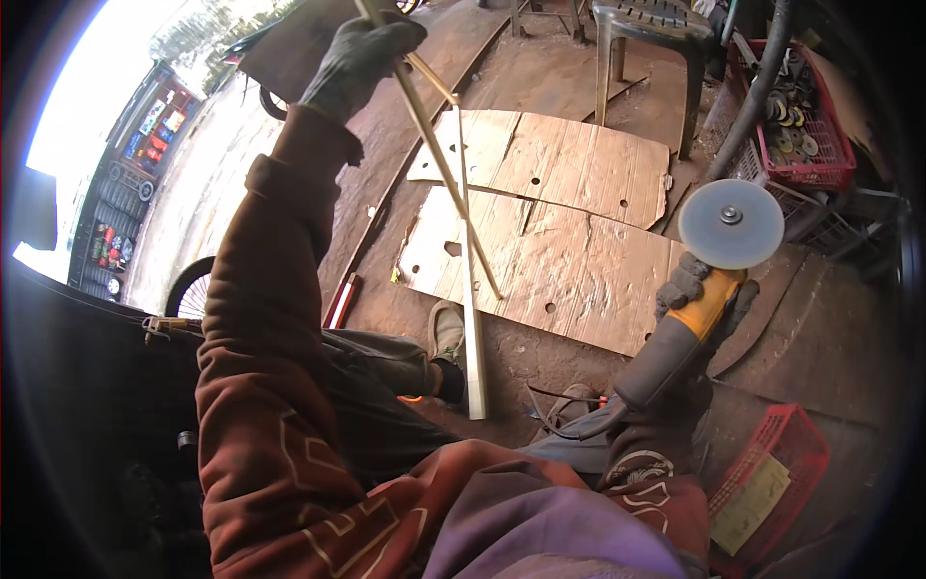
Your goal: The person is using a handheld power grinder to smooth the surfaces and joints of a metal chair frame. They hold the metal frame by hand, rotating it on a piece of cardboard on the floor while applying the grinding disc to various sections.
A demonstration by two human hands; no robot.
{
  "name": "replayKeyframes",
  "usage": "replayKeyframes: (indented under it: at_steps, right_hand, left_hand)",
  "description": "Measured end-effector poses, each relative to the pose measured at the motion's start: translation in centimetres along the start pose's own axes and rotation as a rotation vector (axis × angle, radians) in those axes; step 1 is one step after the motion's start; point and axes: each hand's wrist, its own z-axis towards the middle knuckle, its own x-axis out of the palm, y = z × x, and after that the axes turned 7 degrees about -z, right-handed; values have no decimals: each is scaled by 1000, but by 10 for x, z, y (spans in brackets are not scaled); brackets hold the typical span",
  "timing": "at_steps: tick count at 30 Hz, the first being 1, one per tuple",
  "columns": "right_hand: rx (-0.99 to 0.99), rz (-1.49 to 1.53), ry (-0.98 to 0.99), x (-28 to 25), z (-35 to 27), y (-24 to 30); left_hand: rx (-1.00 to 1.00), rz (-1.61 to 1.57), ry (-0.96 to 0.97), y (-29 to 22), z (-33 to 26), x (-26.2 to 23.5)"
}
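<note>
My left hand (pixel 359 63), in a dark glove, is raised at the upper left and closed around a long, pale, straight metal bar (pixel 431 141). The bar slants down to the floor near my shoe (pixel 447 330). A thinner bent rod (pixel 461 145) crosses it and reaches over the cardboard; whether my hand holds this one too, I cannot tell. At the right, my gloved right hand (pixel 683 286) grips a yellow and grey angle grinder (pixel 659 363). Its pale round disc (pixel 731 243) faces up, apart from the bar; whether it spins is unclear.
Two flattened cardboard sheets (pixel 564 259) with holes lie on the floor ahead. A plastic stool (pixel 656 21) stands beyond. Red crates (pixel 828 179) holding discs are at the right; another red crate (pixel 783 454) is nearby. The grinder's cord (pixel 550 423) loops by my feet.
</note>
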Motion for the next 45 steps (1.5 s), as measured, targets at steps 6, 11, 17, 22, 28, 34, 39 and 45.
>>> replayKeyframes:
  at_steps: [6, 11, 17, 22, 28, 34, 39, 45]
  right_hand:
    - [-100, -307, -159, -1, -3, -19]
    - [-4, -668, -304, 27, -5, -36]
    - [334, -897, -319, 10, -8, -69]
    - [362, -963, -197, 23, -23, -97]
    - [426, -1052, -121, 41, -25, -116]
    - [398, -1088, -130, 50, -15, -133]
    - [396, -1277, -79, 52, -4, -146]
    - [319, -1375, -84, 43, 4, -150]
  left_hand:
    - [-50, -590, -158, 11, -11, 21]
    - [63, -527, -132, -14, -1, 70]
    - [34, -500, 47, -23, 10, 88]
    - [19, -525, 71, -47, -15, 104]
    - [188, -916, 316, -19, -26, 74]
    - [254, -870, 260, -21, -65, 42]
    - [282, -787, 118, -21, -85, 27]
    - [304, -834, 126, -9, -96, 9]
